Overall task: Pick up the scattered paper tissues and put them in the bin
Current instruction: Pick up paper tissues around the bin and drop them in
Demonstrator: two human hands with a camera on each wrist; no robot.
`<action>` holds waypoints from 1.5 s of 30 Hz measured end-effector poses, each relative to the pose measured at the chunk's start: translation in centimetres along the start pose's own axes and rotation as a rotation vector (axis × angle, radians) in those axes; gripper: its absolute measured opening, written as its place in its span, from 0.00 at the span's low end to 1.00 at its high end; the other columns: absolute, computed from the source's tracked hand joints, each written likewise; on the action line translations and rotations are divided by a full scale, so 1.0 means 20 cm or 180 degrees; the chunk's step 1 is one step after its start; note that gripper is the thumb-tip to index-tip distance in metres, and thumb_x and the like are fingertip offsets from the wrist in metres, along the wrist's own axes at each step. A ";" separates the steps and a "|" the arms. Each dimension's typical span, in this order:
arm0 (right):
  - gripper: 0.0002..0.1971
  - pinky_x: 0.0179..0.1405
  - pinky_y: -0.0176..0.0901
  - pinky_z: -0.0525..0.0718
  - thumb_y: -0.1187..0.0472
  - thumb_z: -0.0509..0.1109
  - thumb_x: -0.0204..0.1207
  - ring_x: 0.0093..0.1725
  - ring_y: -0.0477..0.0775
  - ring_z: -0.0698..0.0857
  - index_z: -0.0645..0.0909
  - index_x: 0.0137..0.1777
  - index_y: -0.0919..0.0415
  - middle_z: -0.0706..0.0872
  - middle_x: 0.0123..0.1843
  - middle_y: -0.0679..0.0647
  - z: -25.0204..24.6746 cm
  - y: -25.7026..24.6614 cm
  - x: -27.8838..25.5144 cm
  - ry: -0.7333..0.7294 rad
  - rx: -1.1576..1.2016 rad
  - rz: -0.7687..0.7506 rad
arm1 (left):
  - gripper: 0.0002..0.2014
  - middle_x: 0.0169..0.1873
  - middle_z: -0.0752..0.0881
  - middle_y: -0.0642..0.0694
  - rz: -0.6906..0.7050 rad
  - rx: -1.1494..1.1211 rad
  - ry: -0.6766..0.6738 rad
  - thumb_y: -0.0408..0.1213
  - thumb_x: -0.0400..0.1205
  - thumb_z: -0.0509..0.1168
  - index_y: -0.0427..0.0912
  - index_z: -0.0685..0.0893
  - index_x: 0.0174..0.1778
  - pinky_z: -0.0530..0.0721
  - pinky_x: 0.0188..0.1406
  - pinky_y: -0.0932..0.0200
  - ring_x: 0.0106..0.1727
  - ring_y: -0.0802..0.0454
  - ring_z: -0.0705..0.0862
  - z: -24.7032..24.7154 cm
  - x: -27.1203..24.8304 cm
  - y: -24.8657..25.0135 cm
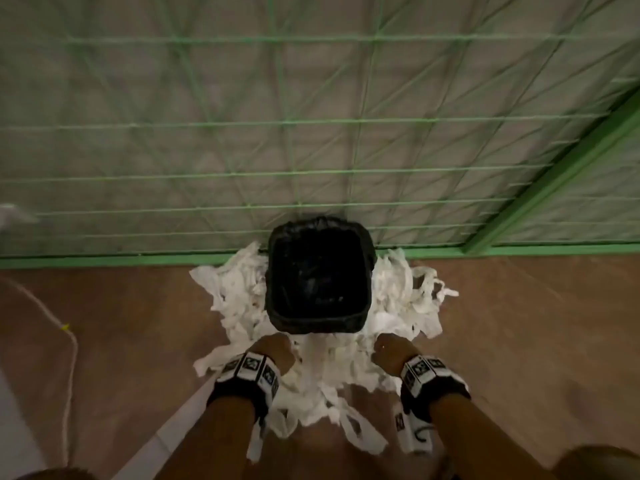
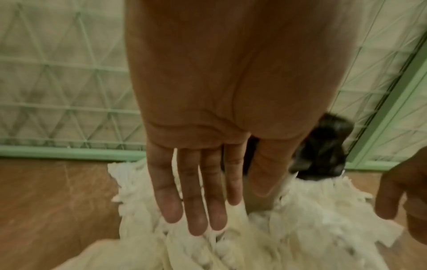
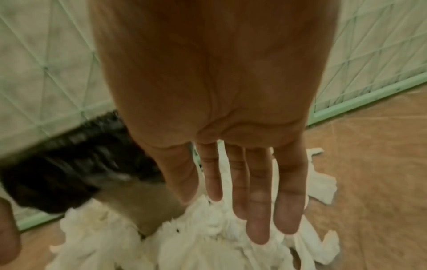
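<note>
Both forearms reach straight forward and down, side by side. The left hand (image 1: 277,351) hangs palm-down with its fingers (image 2: 196,201) straight and slightly spread, holding nothing, the tips at the top of the white paper tissues (image 1: 322,375); whether they touch the paper cannot be told. The right hand (image 1: 391,355) mirrors it, fingers (image 3: 258,210) straight and empty, tips low over the same heap.

The tissues lie on the brown floor (image 1: 121,323) beneath and between the hands and spread out beyond both. The black-lined bin (image 1: 318,275) stands just ahead of the fingertips, ringed by tissue, its far side against the green wire mesh panel (image 1: 311,133).

From the head view the fingers are hidden behind the knuckles. Both wrist views are blurred; each palm covers much of the bin, and the bin's inside is too dark to read.
</note>
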State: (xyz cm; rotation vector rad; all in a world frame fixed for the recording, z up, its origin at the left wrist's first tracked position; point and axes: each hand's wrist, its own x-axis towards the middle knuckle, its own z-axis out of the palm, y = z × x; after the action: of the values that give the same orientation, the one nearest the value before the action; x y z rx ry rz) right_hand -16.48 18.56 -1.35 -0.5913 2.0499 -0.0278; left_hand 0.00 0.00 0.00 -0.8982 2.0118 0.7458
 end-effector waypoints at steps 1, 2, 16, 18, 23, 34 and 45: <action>0.25 0.65 0.46 0.76 0.50 0.64 0.80 0.71 0.62 0.76 0.70 0.73 0.61 0.75 0.74 0.61 0.06 0.00 0.09 0.0009 0.0095 -0.0022 | 0.25 0.78 0.71 0.40 -0.0057 -0.0077 0.0035 0.44 0.85 0.58 0.41 0.68 0.78 0.74 0.72 0.50 0.75 0.40 0.74 0.06 0.08 -0.01; 0.29 0.65 0.47 0.76 0.47 0.64 0.79 0.72 0.63 0.76 0.66 0.77 0.60 0.74 0.75 0.62 0.11 0.00 0.16 0.0039 0.0248 -0.0002 | 0.30 0.80 0.67 0.41 -0.0134 -0.0259 0.0061 0.46 0.84 0.59 0.42 0.62 0.82 0.73 0.74 0.50 0.78 0.41 0.71 0.12 0.16 -0.02; 0.25 0.54 0.48 0.80 0.47 0.67 0.77 0.59 0.62 0.84 0.71 0.71 0.57 0.85 0.61 0.59 0.44 -0.04 0.53 0.1122 0.0991 -0.0512 | 0.19 0.70 0.79 0.35 0.0134 -0.1522 0.0998 0.39 0.86 0.55 0.38 0.77 0.71 0.74 0.70 0.50 0.71 0.36 0.77 0.51 0.53 -0.02; 0.20 0.44 0.43 0.78 0.44 0.72 0.73 0.50 0.57 0.83 0.78 0.58 0.58 0.84 0.48 0.54 0.40 -0.04 0.50 0.1199 0.1171 -0.0471 | 0.19 0.69 0.80 0.35 0.0081 -0.1819 0.0981 0.42 0.87 0.54 0.37 0.79 0.69 0.75 0.70 0.49 0.70 0.37 0.77 0.49 0.50 -0.03; 0.24 0.26 0.41 0.68 0.43 0.80 0.65 0.30 0.51 0.76 0.71 0.29 0.58 0.74 0.27 0.50 0.27 0.00 0.44 0.1234 0.1421 -0.0431 | 0.29 0.68 0.80 0.34 -0.0004 -0.2380 0.1091 0.55 0.86 0.48 0.34 0.81 0.65 0.71 0.69 0.49 0.69 0.37 0.78 0.43 0.42 -0.05; 0.11 0.14 0.39 0.80 0.63 0.63 0.82 0.17 0.50 0.82 0.69 0.38 0.57 0.78 0.38 0.59 -0.06 0.05 0.16 0.0928 0.1810 -0.0302 | 0.13 0.45 0.84 0.36 0.0293 -0.2623 0.1279 0.31 0.83 0.53 0.52 0.79 0.48 0.81 0.40 0.53 0.43 0.38 0.84 0.46 0.31 -0.10; 0.22 0.41 0.49 0.77 0.44 0.63 0.77 0.35 0.58 0.79 0.73 0.29 0.60 0.80 0.38 0.61 -0.52 -0.26 -0.41 0.2782 0.1658 -0.0960 | 0.15 0.56 0.86 0.44 0.0410 -0.0575 0.0117 0.33 0.84 0.60 0.32 0.84 0.64 0.81 0.51 0.63 0.56 0.47 0.86 0.33 0.07 -0.04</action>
State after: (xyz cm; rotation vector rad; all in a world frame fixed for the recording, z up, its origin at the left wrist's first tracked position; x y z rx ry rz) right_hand -19.37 15.14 12.16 -0.5991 2.5917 -1.1350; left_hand 2.78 4.05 -4.69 -0.8962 2.0743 1.0025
